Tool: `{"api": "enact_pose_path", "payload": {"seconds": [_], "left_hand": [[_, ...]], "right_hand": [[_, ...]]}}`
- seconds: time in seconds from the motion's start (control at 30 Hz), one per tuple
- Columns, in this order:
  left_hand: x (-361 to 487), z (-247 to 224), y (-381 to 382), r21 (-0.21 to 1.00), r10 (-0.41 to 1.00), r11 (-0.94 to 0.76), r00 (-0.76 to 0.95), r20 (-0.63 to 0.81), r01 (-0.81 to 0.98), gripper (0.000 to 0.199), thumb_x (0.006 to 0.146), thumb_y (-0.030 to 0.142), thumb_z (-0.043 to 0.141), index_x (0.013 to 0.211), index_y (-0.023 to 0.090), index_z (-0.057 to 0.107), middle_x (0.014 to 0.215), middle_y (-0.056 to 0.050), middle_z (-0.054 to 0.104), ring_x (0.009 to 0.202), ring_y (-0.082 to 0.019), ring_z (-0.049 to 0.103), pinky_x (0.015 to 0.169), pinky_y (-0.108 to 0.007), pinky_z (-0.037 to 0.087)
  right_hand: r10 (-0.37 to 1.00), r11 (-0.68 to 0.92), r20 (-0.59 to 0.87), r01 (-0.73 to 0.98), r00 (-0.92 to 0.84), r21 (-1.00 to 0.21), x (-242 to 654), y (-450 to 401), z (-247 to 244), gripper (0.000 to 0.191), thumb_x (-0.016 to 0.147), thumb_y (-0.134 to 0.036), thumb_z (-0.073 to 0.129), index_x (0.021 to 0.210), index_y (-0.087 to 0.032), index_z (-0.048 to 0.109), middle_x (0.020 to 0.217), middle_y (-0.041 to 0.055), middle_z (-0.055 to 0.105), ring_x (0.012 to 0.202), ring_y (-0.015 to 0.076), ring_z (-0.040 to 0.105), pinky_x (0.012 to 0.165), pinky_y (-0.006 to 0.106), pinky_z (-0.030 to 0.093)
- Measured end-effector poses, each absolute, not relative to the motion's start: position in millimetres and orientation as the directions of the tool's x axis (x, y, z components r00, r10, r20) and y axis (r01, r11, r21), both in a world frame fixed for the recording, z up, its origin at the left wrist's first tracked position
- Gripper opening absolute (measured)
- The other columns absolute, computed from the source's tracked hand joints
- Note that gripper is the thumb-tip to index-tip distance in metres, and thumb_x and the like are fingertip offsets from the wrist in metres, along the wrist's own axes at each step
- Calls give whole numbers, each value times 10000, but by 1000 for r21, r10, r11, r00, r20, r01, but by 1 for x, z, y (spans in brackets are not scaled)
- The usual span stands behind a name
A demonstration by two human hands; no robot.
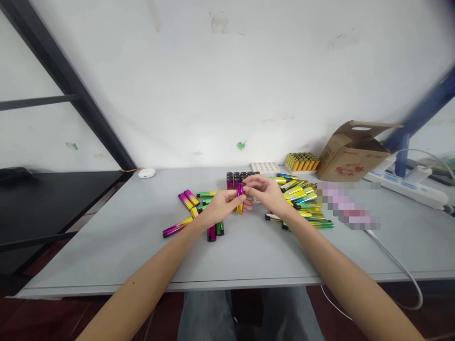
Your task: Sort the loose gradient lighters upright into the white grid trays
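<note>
Upright between my hands is a purple-and-yellow lighter [240, 196]. My left hand [224, 202] grips it from the left, thumb across its middle. With its fingers at the lighter's dark top, my right hand [265, 191] is closed on it too. Just behind stand purple lighters [230, 181] in rows, partly hidden by my hands. Loose purple-and-yellow lighters [177, 227] and green ones lie around my left hand. A pile of yellow, green and blue lighters [302, 196] spreads beside my right hand.
Along the wall are a white tray with holes [265, 167], a holder of yellow lighters [302, 162] and an open cardboard box [350, 158]. A power strip [412, 187] lies at the right, near a blurred pink item [343, 204] with a white cable. A white case [147, 173] sits back left.
</note>
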State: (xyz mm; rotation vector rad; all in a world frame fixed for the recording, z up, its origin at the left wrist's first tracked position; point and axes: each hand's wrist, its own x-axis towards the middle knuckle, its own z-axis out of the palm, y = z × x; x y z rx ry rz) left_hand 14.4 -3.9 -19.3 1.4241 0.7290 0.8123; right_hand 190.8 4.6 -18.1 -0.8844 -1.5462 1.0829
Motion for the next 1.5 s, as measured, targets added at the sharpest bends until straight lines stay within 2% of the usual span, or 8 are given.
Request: {"api": "enact_pose_path", "payload": {"seconds": [0.23, 0.4, 0.53, 0.67, 0.97, 1.13, 1.3, 1.5], "left_hand": [[13, -14, -2, 997, 893, -45, 446, 68, -61, 314, 828, 384, 621, 1032, 151, 669, 1060, -94, 677, 991, -196, 630, 936, -360, 482], [7, -16, 7, 992, 971, -102, 210, 116, -77, 213, 832, 281, 573, 976, 147, 655, 887, -81, 696, 857, -178, 652, 844, -344, 508], [-5, -20, 20, 973, 973, -229, -18, 229, -17, 166, 828, 223, 482, 885, 167, 628, 674, -12, 643, 684, -136, 626, 738, -299, 508], [-21, -21, 35, 965, 956, -262, -138, 260, 4, 205, 825, 263, 467, 930, 160, 611, 673, -5, 618, 645, -128, 609, 713, -302, 502], [-51, -22, 52, 937, 918, -259, -241, 314, 237, 279, 768, 212, 414, 965, 169, 608, 744, -22, 637, 697, -140, 612, 706, -292, 478], [-66, -23, 59, 885, 900, -263, -234, 368, 383, 302, 755, 204, 390, 953, 183, 617, 793, -37, 664, 786, -168, 634, 724, -293, 489], [-95, -21, 65, 647, 910, -93, -198, 363, 757, 281, 757, 247, 462, 988, 218, 618, 895, -43, 701, 800, -205, 639, 778, -341, 473], [-119, -25, 72, 400, 971, 149, -210, 112, 905, 384, 683, 434, 602, 1002, 221, 622, 1014, -73, 693, 977, -286, 620, 792, -366, 471]], "right_hand": [[915, 402, 400, -33, 49, -915, 204, 17, -16, 279, 707, -386, 728, 903, -202, 652, 774, 14, 714, 709, 148, 653, 720, 305, 532], [811, 514, 559, 247, 173, -822, 212, 23, -19, 213, 759, -352, 672, 910, -203, 653, 834, 29, 706, 772, 179, 661, 771, 351, 517], [666, 588, 745, 586, 39, -557, 211, 17, -21, 123, 787, -262, 634, 898, -226, 672, 863, 25, 710, 895, 213, 634, 885, 410, 465], [623, 618, 774, 679, -113, -398, 210, 15, -25, 147, 814, -223, 600, 942, -238, 671, 889, 42, 703, 969, 231, 601, 893, 423, 455], [686, 598, 718, 653, -117, -465, 215, 22, -33, 145, 813, -233, 602, 944, -218, 663, 983, 66, 675, 994, 223, 619, 924, 412, 466], [652, 620, 742, 674, -157, -401, 216, 25, -33, 135, 816, -220, 584, 929, -226, 658, 955, 54, 675, 1061, 237, 571, 948, 422, 442], [625, 589, 765, 737, -156, -331, 220, 29, -36, 133, 808, -252, 591, 909, -223, 673, 1082, 83, 605, 1060, 251, 543, 956, 443, 419], [645, 550, 754, 761, -125, -344, 221, 30, -40, 170, 823, -270, 569, 948, -227, 675, 1124, 92, 569, 1093, 259, 523, 987, 450, 397]]}}
